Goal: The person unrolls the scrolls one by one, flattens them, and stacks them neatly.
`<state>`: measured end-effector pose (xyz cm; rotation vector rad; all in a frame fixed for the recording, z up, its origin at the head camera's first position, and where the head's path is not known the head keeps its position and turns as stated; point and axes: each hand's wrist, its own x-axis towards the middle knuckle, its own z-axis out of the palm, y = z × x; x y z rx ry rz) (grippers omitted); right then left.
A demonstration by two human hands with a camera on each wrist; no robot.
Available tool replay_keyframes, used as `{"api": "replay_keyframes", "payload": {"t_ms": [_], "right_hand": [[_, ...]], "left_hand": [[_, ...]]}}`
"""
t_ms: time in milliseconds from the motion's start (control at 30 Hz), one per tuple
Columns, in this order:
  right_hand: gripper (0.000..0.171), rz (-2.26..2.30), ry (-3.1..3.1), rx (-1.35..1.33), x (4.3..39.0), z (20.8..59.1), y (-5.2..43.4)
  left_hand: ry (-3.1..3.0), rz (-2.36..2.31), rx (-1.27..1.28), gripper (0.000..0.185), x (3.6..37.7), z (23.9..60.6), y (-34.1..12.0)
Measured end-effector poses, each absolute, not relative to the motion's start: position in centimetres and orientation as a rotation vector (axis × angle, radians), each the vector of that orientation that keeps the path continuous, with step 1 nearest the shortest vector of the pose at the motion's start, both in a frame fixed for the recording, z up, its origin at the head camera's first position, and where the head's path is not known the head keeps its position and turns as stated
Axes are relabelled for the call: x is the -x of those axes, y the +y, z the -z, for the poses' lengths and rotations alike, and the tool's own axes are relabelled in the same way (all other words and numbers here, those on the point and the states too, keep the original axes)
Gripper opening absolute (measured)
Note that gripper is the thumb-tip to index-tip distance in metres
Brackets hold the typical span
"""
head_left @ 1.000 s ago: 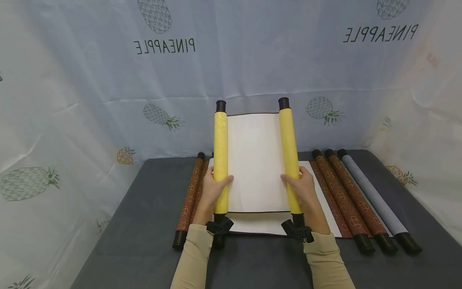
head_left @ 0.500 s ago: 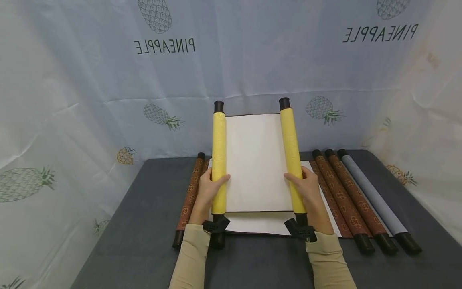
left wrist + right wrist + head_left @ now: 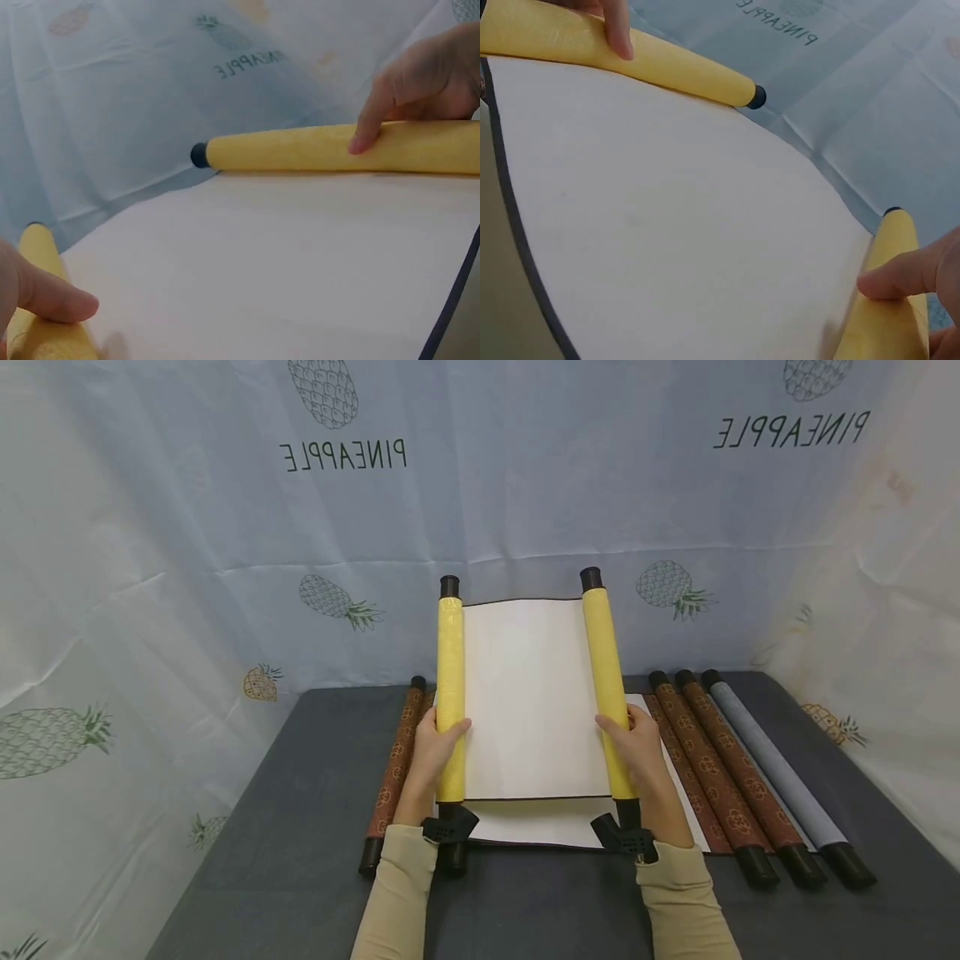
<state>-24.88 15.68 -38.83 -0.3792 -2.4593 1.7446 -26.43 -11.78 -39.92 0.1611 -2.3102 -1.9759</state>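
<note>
A yellow scroll [image 3: 451, 660] with black end knobs is held up, partly unrolled, a blank white sheet [image 3: 532, 702] stretched between its two rolls. My left hand [image 3: 432, 747] grips the left roll, thumb laid over its inner side. Around the right roll [image 3: 606, 668] curls my right hand [image 3: 636, 745], its thumb also on the inner side. The left wrist view shows the left thumb [image 3: 64, 300] on the yellow roll, and the right wrist view shows the right thumb [image 3: 892, 279] pressing the other. Fingers behind the rolls are mostly hidden.
Beneath lies another opened white scroll [image 3: 525, 822] on the dark table [image 3: 300, 827], partly covered. Brown patterned scrolls [image 3: 393, 768] lie at left, with more brown scrolls [image 3: 705, 760] and a grey scroll [image 3: 776, 760] at right. A pineapple-printed curtain [image 3: 525, 485] hangs behind.
Both hands have moved slightly apart, the left roll going left and the right roll right. More white sheet shows between them, and the scroll's top has dipped slightly.
</note>
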Motion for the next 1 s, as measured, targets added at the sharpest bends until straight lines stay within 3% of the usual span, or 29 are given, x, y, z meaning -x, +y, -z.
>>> {"api": "replay_keyframes", "payload": {"t_ms": [367, 600, 800, 1000], "right_hand": [[0.079, -1.812, -2.392, 0.425, 25.0, 38.9, 15.7], [0.073, -1.778, -2.412, 0.447, 24.9, 38.9, 15.9], [0.061, -1.746, -2.433, 0.491, 24.9, 39.1, 16.4], [0.058, -1.724, -2.435, 0.492, 24.8, 39.2, 16.8]], "left_hand": [[-2.257, 2.033, -0.188, 0.068, 26.6, 40.0, -11.2], [-2.282, 1.996, -0.158, 0.083, 26.6, 40.3, -11.5], [-2.32, 1.964, -0.191, 0.078, 26.5, 40.3, -12.2], [-2.366, 1.908, -0.132, 0.051, 26.5, 40.3, -12.7]]}}
